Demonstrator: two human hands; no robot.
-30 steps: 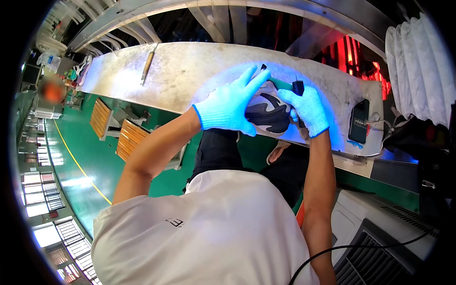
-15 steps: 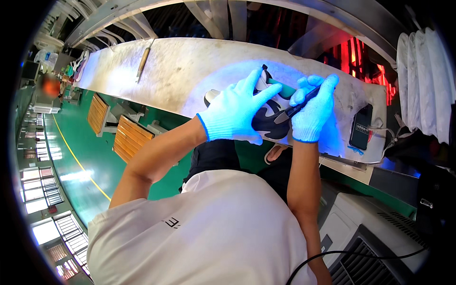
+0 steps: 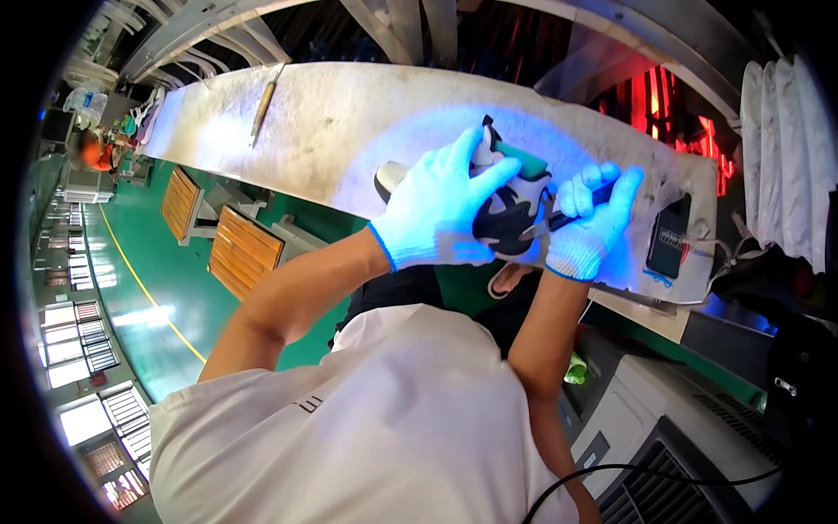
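Observation:
A black-and-white shoe (image 3: 504,229) with a teal inside lies on the worktable under a patch of blue light. My left hand (image 3: 441,208), in a white knit glove, grips the shoe from its left side, thumb and fingers spread over it and hiding much of it. In my gloved right hand (image 3: 594,223) is a dark-handled knife (image 3: 556,221), fingers curled round the handle. Its pale blade points left at the shoe's near right side; whether it touches the surface I cannot tell.
On the long pale worktable (image 3: 332,131), a wooden-handled tool (image 3: 263,112) lies far left. A dark phone (image 3: 669,236) is at the right end. Slatted wooden seats (image 3: 244,251) stand left of the table. A grey machine (image 3: 650,415) with a black cable sits lower right; white pleated hoses (image 3: 786,157) hang far right.
My right hand has drawn to the right with the knife, showing more of the teal part and the shoe's side. The left hand keeps its hold on the shoe.

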